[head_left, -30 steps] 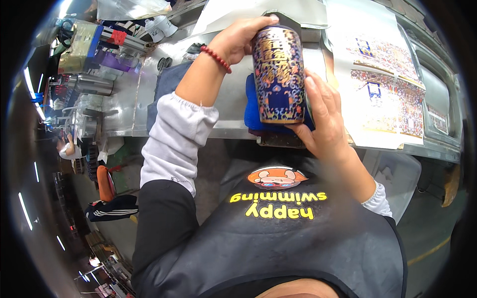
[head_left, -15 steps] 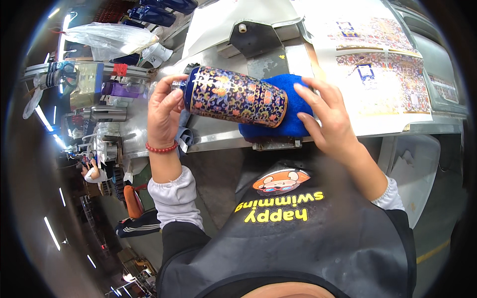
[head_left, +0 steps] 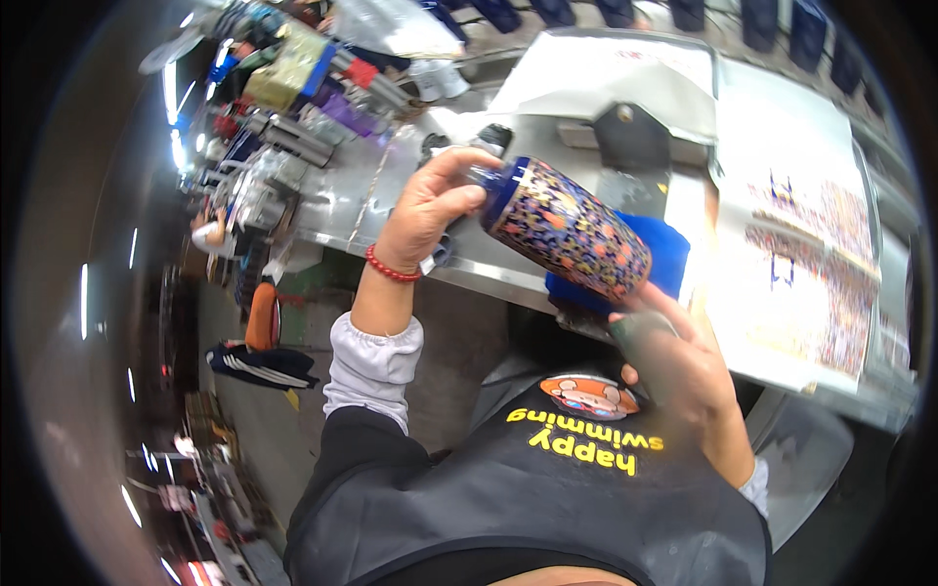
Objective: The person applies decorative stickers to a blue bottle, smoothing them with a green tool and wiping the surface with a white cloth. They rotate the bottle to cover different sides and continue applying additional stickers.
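A tapered bottle (head_left: 572, 230) with a dark blue shoulder and a dense multicoloured floral wrap lies tilted in the air, its base toward the lower right. My left hand (head_left: 425, 210), with red beads at the wrist, is closed round its narrow neck. At the base end is my right hand (head_left: 689, 361), its fingers curled round a small grey-green thing (head_left: 633, 330) too blurred to name. One of its fingertips appears to touch the bottle's lower edge. Behind and below the bottle sits a folded blue cloth (head_left: 669, 252), partly hidden by it.
Printed sheets with floral patterns (head_left: 806, 264) cover the right of the metal table (head_left: 342, 195). A dark angular plate (head_left: 630, 137) stands behind the cloth. Dark blue bottles (head_left: 757, 24) line the far edge. A translucent bin (head_left: 801, 449) is at the lower right.
The view has swung, shifting the scene. The bottle now slants more steeply downward to the right. My right hand has gone from open over the cloth to curled round the small thing by the base.
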`<move>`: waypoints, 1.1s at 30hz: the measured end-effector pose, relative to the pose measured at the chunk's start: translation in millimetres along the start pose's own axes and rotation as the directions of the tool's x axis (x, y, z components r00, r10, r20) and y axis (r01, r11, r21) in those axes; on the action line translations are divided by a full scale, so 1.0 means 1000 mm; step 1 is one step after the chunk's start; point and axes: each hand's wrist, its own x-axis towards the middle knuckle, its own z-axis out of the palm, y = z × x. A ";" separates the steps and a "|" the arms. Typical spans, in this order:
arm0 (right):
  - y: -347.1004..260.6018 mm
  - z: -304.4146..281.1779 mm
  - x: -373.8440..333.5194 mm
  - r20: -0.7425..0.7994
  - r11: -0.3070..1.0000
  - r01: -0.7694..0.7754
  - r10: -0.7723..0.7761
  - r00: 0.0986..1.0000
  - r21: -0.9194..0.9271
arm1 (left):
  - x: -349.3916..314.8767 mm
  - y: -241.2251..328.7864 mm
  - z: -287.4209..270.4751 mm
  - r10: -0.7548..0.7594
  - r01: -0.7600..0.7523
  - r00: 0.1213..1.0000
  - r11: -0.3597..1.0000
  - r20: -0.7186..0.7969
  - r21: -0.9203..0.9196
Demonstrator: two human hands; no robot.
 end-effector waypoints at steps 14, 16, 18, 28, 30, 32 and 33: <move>-0.001 0.005 0.009 0.154 0.999 0.036 -0.042 0.987 0.040 | -0.048 0.063 0.013 0.162 -0.160 0.987 0.965 0.008 0.209; -0.002 0.008 0.014 0.196 0.999 0.005 -0.012 0.981 0.037 | -0.056 0.070 0.014 0.165 -0.159 0.986 0.963 -0.013 0.218; -0.001 0.012 0.024 0.241 0.999 -0.004 -0.005 0.971 0.036 | -0.064 0.077 0.013 0.164 -0.149 0.986 0.954 -0.035 0.259; 0.020 0.041 0.077 0.143 0.961 0.065 -0.027 0.989 -0.268 | -0.067 0.078 -0.028 0.212 -0.141 0.975 0.835 -0.073 0.532; 0.014 0.045 0.082 0.094 0.934 0.165 -0.143 0.985 -0.316 | -0.062 0.068 -0.038 0.211 -0.144 0.976 0.797 -0.048 0.586; 0.007 0.054 0.090 0.071 0.920 0.240 -0.229 0.971 -0.309 | -0.058 0.059 -0.046 0.236 -0.163 0.972 0.715 -0.016 0.680; 0.004 0.060 0.096 0.129 0.902 0.290 -0.262 0.956 -0.319 | -0.056 0.054 -0.050 0.234 -0.167 0.972 0.708 -0.005 0.686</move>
